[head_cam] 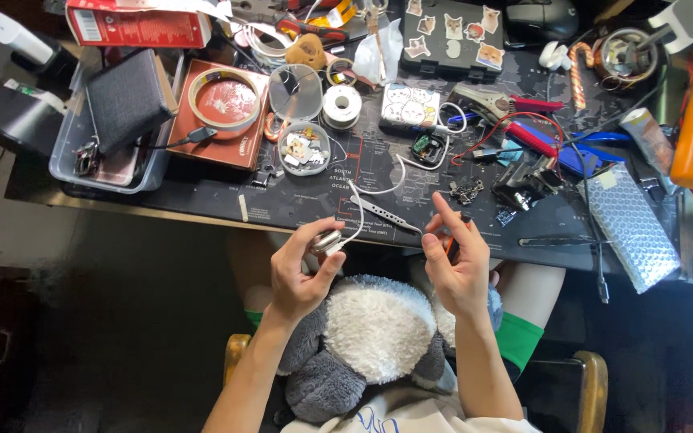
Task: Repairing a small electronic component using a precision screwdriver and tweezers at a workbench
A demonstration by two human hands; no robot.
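Left hand [298,273] pinching small silver part [325,242], right hand [455,261] beside

Small silver metal plug [325,242] on a white cable [378,189] is held just off the desk edge [202,215]; orange-handled tool [449,240] is gripped nearby.

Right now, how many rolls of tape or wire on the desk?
3 clear ones: a wide tape ring on the red box, a small ring further back, and a pale spool beside the round clear lid. Clutter may hide more.
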